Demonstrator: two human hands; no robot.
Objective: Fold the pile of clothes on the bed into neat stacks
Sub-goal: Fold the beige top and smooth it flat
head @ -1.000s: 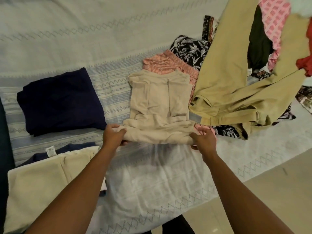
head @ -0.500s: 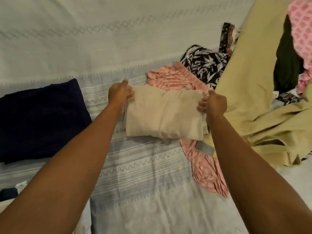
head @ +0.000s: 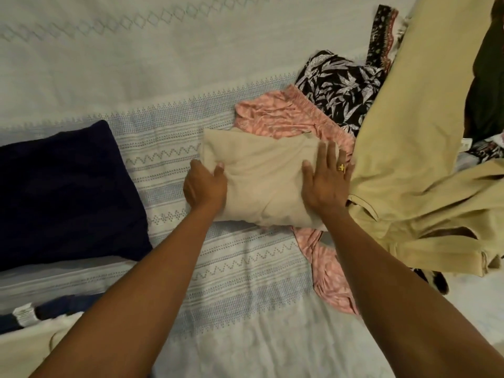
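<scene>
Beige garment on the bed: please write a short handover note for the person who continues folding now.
Left hand grips the left edge of the folded beige garment, thumb on top. Right hand lies flat on it, fingers straight.
It rests partly on a pink patterned garment.
Done: navy folded garment at left, beige one folded.
Remaining: pink garment, khaki trousers, black leaf-print garment at right, unfolded.

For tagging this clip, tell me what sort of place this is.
Probably a bedroom at home: a woven bedspread covers the surface, a pile of loose clothes lies at right, and a folded navy garment sits at left.
</scene>
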